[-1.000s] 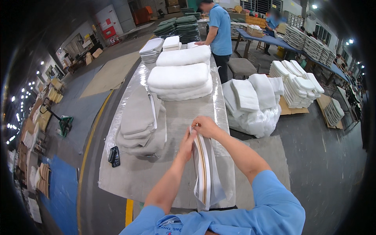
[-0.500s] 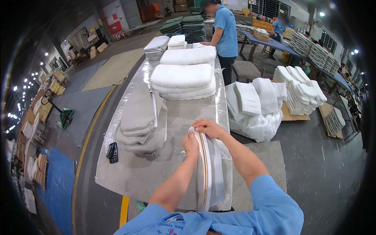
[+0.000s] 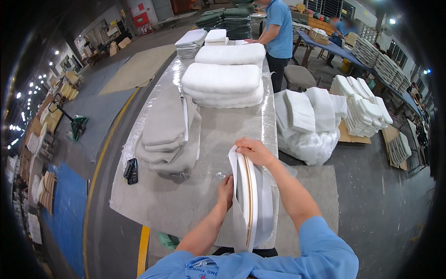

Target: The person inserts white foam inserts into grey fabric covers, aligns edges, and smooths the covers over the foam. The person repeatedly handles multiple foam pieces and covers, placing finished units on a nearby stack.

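A long cushion stands on edge near the table's front. White padding shows along it, with a narrow brown stripe running down the middle. A pale grey and white fabric cover lies along both sides, its left side spread away from the padding. My right hand is closed over the far upper end, gripping cover and cushion together. Lower down on the left, my left hand is closed at the loose side of the cover, with some fingers hidden behind the fabric.
A stack of grey covers and a black handheld object lie to the left on the plastic-lined table. White pads are piled ahead. A bag of white pads stands right of the table. A co-worker stands beyond.
My left hand has dropped from the cushion's far end and moved nearer me along its left side. The cover's left side now stands away from the padding. My right hand stays at the far end.
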